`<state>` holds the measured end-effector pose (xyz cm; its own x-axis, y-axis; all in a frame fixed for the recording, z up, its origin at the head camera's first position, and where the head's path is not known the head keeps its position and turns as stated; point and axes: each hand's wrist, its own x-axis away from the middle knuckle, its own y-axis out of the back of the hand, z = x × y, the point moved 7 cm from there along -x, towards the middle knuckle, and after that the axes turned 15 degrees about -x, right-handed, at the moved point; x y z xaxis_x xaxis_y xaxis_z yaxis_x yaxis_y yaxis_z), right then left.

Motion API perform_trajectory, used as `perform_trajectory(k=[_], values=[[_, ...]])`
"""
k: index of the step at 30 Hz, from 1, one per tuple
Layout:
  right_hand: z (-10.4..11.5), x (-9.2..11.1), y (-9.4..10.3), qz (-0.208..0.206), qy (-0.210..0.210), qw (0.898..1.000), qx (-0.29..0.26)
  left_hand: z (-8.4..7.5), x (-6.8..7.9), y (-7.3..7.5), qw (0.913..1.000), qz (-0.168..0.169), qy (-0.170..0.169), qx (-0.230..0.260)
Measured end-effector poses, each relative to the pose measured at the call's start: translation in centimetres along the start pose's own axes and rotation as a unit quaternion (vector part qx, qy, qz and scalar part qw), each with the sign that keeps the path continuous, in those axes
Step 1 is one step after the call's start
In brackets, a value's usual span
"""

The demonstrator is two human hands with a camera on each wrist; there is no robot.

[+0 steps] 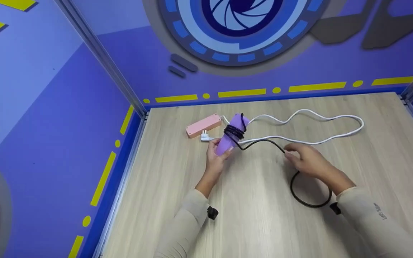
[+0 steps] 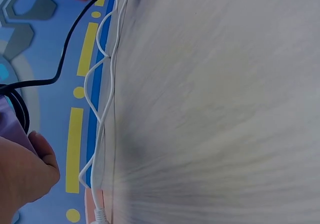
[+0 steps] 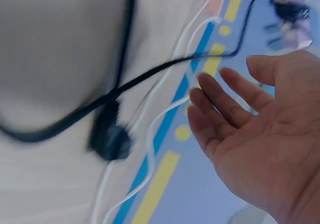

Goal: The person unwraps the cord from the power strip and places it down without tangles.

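Note:
My left hand (image 1: pixel 214 157) grips the lower end of a purple power strip (image 1: pixel 223 145), its thumb along one side. Several turns of black cable (image 1: pixel 233 132) are wound round the strip's middle. From there the cable sags, then rises to my right hand (image 1: pixel 309 160). In the right wrist view the fingers (image 3: pixel 227 106) are loosely spread, and the cable passes just beyond their tips. Below that hand the cable forms a loop (image 1: pixel 310 206) and ends in a black plug (image 3: pixel 112 139). Only the purple strip's edge (image 2: pixel 14 129) shows in the left wrist view.
Behind the left hand a pink power strip (image 1: pixel 203 125) lies on the wooden table (image 1: pixel 256 215). Its white cable (image 1: pixel 360 123) stretches far to the right and back to a white plug (image 1: pixel 205 136). Blue patterned panels (image 1: pixel 177 84) wall the table at the back and sides.

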<state>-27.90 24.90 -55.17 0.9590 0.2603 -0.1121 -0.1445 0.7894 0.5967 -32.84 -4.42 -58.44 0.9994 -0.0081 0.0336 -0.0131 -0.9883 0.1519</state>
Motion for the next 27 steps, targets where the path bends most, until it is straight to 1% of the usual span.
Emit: perform_trajectory(k=[5, 7, 9, 12, 16, 18, 20, 24, 27], values=[[3.9, -1.5, -2.5, -0.023, 0.082, 0.996, 0.006, -0.5, 0.2, -0.5, 1.0000, -0.006, -0.002, -0.004], [5.0, -2.2, -3.7, -0.035, 0.116, 0.993, 0.005, -0.7, 0.3, -0.7, 1.0000, -0.006, -0.004, 0.006], [5.6, -2.9, -4.8, -0.046, 0.141, 0.989, 0.000, -1.0, 0.5, -1.1, 0.9999, -0.003, -0.007, 0.013], [5.9, -3.7, -6.1, -0.043, 0.153, 0.987, -0.009, -1.4, 0.8, -1.7, 0.9997, 0.009, -0.012, 0.018], [5.7, -4.1, -7.7, -0.007, 0.153, 0.988, -0.013, -1.3, 1.1, -2.3, 0.9998, 0.015, -0.014, 0.005], [5.7, -4.1, -8.1, 0.004, 0.161, 0.987, -0.013, -1.2, 1.1, -2.5, 0.9998, 0.011, -0.016, -0.010], [6.0, -3.9, -8.0, 0.000, 0.173, 0.985, -0.013, -1.1, 1.1, -2.4, 0.9992, 0.001, -0.023, -0.032], [7.0, -3.6, -7.0, -0.032, 0.198, 0.980, -0.008, -1.2, 1.1, -2.2, 0.9960, -0.017, -0.048, -0.073], [7.7, -3.4, -6.1, -0.054, 0.204, 0.977, 0.014, -1.4, 1.2, -2.3, 0.9932, -0.011, -0.066, -0.096]])
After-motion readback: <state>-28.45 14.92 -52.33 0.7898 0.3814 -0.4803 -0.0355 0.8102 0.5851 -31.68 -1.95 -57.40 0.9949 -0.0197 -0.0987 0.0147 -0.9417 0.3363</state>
